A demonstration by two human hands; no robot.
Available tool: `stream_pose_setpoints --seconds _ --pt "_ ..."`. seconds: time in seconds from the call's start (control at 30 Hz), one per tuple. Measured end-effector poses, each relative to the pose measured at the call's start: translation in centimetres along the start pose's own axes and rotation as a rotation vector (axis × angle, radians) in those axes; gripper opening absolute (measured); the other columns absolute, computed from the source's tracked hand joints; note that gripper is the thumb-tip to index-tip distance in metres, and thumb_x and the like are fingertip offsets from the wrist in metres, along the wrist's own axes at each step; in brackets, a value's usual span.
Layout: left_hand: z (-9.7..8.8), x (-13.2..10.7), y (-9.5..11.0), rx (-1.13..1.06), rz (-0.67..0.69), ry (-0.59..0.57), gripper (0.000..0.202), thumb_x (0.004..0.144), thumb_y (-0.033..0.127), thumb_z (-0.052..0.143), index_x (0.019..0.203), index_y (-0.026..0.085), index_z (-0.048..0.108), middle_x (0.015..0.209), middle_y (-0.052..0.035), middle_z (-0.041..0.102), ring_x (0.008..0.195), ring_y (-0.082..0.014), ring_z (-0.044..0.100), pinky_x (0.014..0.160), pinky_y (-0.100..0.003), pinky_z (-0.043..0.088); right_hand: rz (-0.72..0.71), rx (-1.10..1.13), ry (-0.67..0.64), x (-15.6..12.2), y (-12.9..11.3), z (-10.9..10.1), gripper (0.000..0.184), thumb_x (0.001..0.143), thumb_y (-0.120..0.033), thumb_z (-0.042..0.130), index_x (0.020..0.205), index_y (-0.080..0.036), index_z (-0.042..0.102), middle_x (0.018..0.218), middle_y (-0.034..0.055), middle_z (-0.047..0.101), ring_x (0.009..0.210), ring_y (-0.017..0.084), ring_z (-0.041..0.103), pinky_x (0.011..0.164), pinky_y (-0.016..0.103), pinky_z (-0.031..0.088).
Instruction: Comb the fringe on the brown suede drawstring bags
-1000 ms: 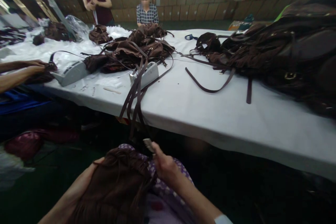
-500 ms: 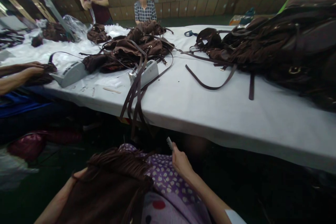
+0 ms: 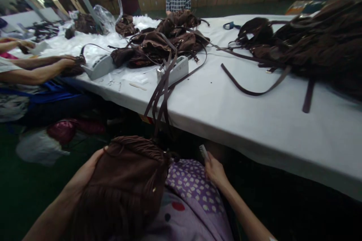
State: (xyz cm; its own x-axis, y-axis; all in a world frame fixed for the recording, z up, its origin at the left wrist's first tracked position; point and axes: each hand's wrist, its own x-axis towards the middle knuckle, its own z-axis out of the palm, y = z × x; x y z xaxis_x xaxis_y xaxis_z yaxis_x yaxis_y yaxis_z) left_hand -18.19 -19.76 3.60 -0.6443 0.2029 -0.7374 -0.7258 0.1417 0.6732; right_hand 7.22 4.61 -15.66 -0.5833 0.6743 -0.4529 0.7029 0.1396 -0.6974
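Note:
A dark brown bag [image 3: 124, 180] with a gathered top and fringe lies on my lap. My left hand [image 3: 97, 160] is closed on its left upper edge, the fingers partly hidden by the bag. Out to the right of the bag, below the table edge, my right hand [image 3: 215, 169] grips a small pale brush [image 3: 203, 152] with a ribbed or bristled head pointing up. The brush is apart from the bag. Purple floral cloth [image 3: 189, 180] covers my lap between the bag and my right hand.
Before me stands a table with a white cover [image 3: 215, 109]. It bears brown bags [image 3: 158, 47], hanging straps [image 3: 162, 99], grey tape dispensers [image 3: 178, 71] and a large bag pile [image 3: 319, 41] at right. A co-worker's hands [image 3: 66, 62] work at left; two people stand or sit across.
My view has shifted left and slightly down. The bag's top now shows more fully, with my left hand visible on its edge. My right hand still holds the brush beside it.

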Motion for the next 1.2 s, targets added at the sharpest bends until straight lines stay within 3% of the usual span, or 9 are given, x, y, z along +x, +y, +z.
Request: stream_pose_setpoints --seconds 0.1,0.23,0.3,0.53,0.67,0.8,0.9,1.07,1.2 --pt "1.1 1.2 -0.3 -0.058 0.002 -0.015 0.021 0.088 0.027 0.050 0.093 0.015 0.066 0.069 -0.0047 0.069 0.074 -0.0213 0.069 0.069 -0.035 0.059 0.002 0.235 -0.025 -2.1 -1.5 1.7 0.054 0.094 -0.046 0.017 0.124 -0.012 0.046 0.061 0.0020 0.062 0.043 0.016 0.057 0.043 0.025 0.043" --pt "2.0 2.4 0.1 -0.111 0.146 0.016 0.029 0.089 0.037 0.046 0.103 0.020 0.064 0.076 -0.0039 0.072 0.078 -0.0225 0.071 0.072 -0.036 0.059 0.116 0.835 -0.105 -5.9 -4.7 4.2 0.058 0.080 -0.068 0.044 0.108 -0.018 0.054 0.057 -0.0029 0.057 0.034 0.011 0.046 0.034 0.021 0.033" --pt "2.3 2.4 0.5 -0.116 0.196 0.011 0.030 0.090 0.037 0.047 0.108 0.019 0.063 0.081 -0.0046 0.073 0.078 -0.0212 0.071 0.073 -0.034 0.059 0.132 0.966 -0.118 -6.9 -6.4 4.2 0.057 0.076 -0.068 0.051 0.105 -0.020 0.054 0.058 -0.0039 0.058 0.032 0.009 0.043 0.032 0.021 0.030" --pt "3.6 1.6 -0.1 -0.099 0.173 -0.089 0.029 0.090 0.028 0.050 0.109 0.010 0.063 0.090 -0.0129 0.073 0.082 -0.0235 0.071 0.077 -0.038 0.058 -0.070 0.907 -0.077 -6.2 -10.6 2.0 0.055 0.073 -0.064 0.060 0.104 -0.019 0.053 0.081 0.0005 0.065 0.034 0.006 0.045 0.032 0.020 0.029" --pt "3.0 1.9 -1.6 -0.114 0.197 -0.078 0.025 0.089 0.027 0.053 0.105 0.012 0.065 0.093 -0.0129 0.073 0.085 -0.0249 0.070 0.078 -0.041 0.058 -0.057 0.898 -0.182 -5.9 -10.7 4.0 0.059 0.072 -0.066 0.061 0.104 -0.017 0.055 0.073 -0.0008 0.063 0.033 0.005 0.042 0.031 0.020 0.029" --pt "2.5 2.1 -2.6 -0.128 0.247 0.039 0.025 0.089 0.032 0.054 0.103 0.015 0.066 0.093 -0.0095 0.073 0.088 -0.0230 0.070 0.082 -0.038 0.057 -0.026 0.883 -0.237 -6.3 -10.7 6.1 0.061 0.074 -0.069 0.056 0.104 -0.015 0.057 0.060 -0.0046 0.055 0.034 0.006 0.042 0.033 0.019 0.032" --pt "3.0 1.8 -3.5 -0.136 0.296 0.125 0.032 0.089 0.041 0.052 0.106 0.017 0.065 0.098 -0.0081 0.072 0.094 -0.0227 0.068 0.085 -0.035 0.056 -0.029 0.890 -0.258 -6.4 -11.7 6.4 0.056 0.074 -0.063 0.061 0.104 -0.015 0.058 0.057 -0.0058 0.054 0.034 0.006 0.041 0.033 0.018 0.030" --pt "2.4 0.7 -6.5 -0.162 0.305 0.030 0.033 0.091 0.034 0.050 0.122 0.026 0.058 0.124 -0.0030 0.064 0.120 -0.0221 0.055 0.098 -0.035 0.048 -0.126 1.007 -0.161 -5.4 -13.7 4.1 0.036 0.064 -0.033 0.073 0.093 -0.016 0.063 0.058 -0.0063 0.056 0.042 0.006 0.044 0.041 0.018 0.037" --pt "0.0 0.0 -8.6 -0.065 0.161 0.142 0.055 0.085 0.026 0.061 0.137 0.030 0.043 0.136 -0.0030 0.055 0.130 -0.0223 0.043 0.105 -0.036 0.041 -0.203 1.000 -0.168 -4.5 -14.3 2.0 0.034 0.063 -0.027 0.073 0.094 -0.016 0.065 0.075 -0.0010 0.066 0.065 0.013 0.059 0.062 0.023 0.048"
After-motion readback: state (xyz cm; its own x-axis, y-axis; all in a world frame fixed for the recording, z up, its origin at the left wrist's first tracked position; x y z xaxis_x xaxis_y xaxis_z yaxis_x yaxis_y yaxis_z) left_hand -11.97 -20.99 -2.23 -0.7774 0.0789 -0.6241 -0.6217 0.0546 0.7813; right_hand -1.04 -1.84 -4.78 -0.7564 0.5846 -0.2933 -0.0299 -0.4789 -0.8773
